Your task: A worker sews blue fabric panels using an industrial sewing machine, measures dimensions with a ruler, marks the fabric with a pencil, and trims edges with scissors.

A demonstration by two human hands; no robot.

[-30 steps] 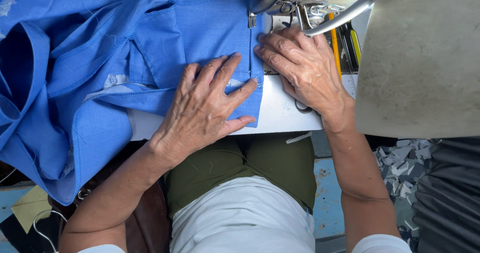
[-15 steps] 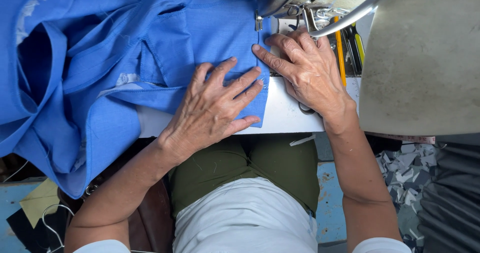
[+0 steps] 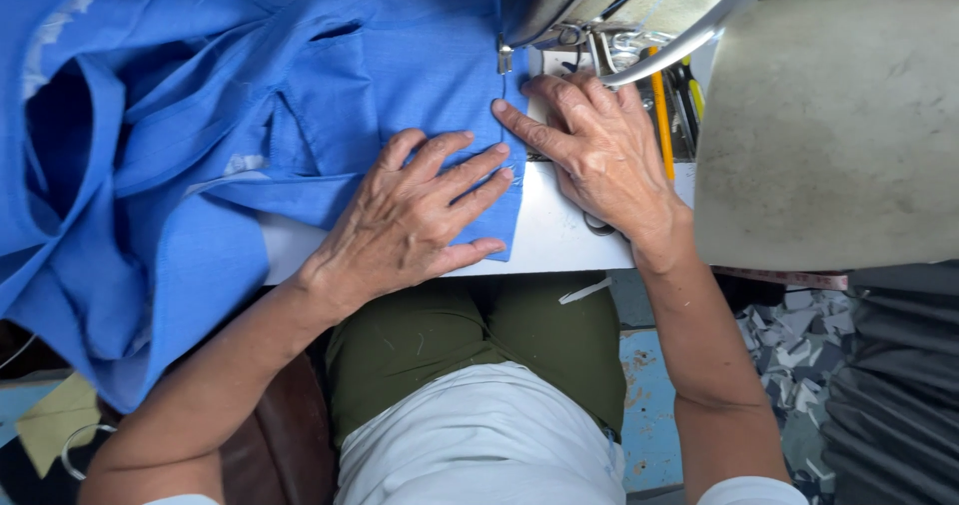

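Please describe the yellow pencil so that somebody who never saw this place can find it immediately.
Start at the grey sewing machine head above the white table. Below it, the right hand rests beside the blue fabric. Just right of that hand, a thin yellow pencil lies lengthwise; it is the only bright yellow stick among the darker tools there.

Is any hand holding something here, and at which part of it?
Neither hand grips anything. The left hand lies flat on the blue cloth near its hemmed edge; the right hand presses fingertips at that edge beside the sewing machine.

sewing machine head (image 3: 599, 5) blocks above, bare table edge (image 3: 559, 240)
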